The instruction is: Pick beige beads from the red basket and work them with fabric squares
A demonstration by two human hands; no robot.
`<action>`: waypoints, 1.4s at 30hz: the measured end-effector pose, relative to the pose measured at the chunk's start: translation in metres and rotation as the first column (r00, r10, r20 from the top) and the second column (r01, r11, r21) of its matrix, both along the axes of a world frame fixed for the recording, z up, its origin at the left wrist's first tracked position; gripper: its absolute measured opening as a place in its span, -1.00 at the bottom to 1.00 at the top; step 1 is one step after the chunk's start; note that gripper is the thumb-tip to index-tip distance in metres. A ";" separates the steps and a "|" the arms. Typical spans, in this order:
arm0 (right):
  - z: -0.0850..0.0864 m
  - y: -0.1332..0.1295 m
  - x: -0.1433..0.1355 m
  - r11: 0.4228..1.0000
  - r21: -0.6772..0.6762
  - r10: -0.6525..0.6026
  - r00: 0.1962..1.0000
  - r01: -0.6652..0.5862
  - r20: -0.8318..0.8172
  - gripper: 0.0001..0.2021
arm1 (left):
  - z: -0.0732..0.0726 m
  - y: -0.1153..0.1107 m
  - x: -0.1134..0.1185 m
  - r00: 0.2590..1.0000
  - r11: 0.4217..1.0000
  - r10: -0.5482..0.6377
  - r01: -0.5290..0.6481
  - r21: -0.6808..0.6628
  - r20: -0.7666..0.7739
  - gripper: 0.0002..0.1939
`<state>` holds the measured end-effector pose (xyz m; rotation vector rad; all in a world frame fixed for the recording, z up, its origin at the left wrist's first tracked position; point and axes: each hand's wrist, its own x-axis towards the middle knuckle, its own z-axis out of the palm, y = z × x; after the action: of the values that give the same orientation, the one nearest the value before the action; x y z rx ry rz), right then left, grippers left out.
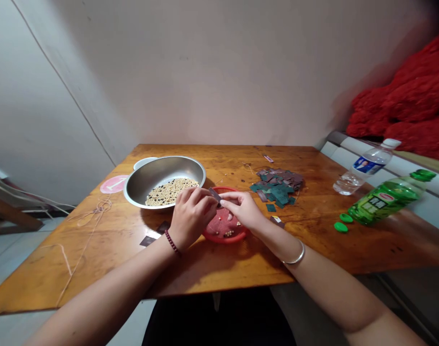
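Over a red plastic basket (225,239) my hands meet at a small dark flat piece (215,195). My left hand (193,215), with a beaded bracelet, is closed with its fingertips on the piece. My right hand (243,209), with a silver bangle, pinches its other side between thumb and forefinger. A few pale beads (228,234) lie on the basket's mesh bottom. Behind my left hand stands a steel bowl (133,190) holding many pale and dark bead-like grains (169,192). What is between the fingertips besides the piece is hidden.
A heap of dark green and brown squares (277,186) lies right of the basket. A water bottle (365,166) and a green bottle (388,199) stand at the right, near green caps (341,227). Loose string (97,211) and a pink disc (112,185) lie left.
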<state>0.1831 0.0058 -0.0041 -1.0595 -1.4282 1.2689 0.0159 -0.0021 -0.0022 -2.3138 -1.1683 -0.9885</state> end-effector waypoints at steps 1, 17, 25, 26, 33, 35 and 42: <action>0.000 0.000 0.000 1.000 -0.001 0.000 1.000 0.000 0.001 -0.72 | 0.000 0.000 0.000 1.000 1.000 0.011 -0.011 0.004 0.004 -0.92; 0.001 -0.001 0.000 1.000 0.006 0.006 1.000 -0.006 -0.001 -0.73 | 0.000 0.000 0.000 1.000 1.000 -0.002 0.002 -0.013 0.019 -0.92; 0.000 0.000 0.000 0.999 0.027 0.017 1.000 -0.016 -0.024 -0.72 | 0.001 -0.001 0.001 0.999 1.000 -0.001 0.001 -0.005 0.049 -0.94; 0.000 0.000 0.000 0.999 0.029 0.017 1.000 -0.016 -0.022 -0.73 | 0.001 -0.001 0.001 0.999 1.000 -0.009 0.010 -0.008 0.051 -0.94; 0.000 0.000 0.001 0.999 0.031 0.014 1.000 -0.014 -0.010 -0.70 | 0.001 -0.001 0.001 0.999 1.000 -0.015 0.015 -0.005 0.051 -0.93; 0.000 0.001 0.001 0.999 0.033 0.011 1.000 -0.011 -0.009 -0.71 | 0.001 -0.001 0.001 0.999 1.000 -0.021 0.021 -0.010 0.049 -0.92; -0.001 0.002 0.001 0.999 0.048 0.017 1.000 -0.017 -0.011 -0.73 | 0.001 -0.002 0.001 0.999 1.000 -0.022 0.022 -0.009 0.032 -0.91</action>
<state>0.1844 0.0074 -0.0055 -1.0083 -1.4548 1.2450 0.0168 -0.0042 -0.0010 -2.3308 -1.1642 -1.0330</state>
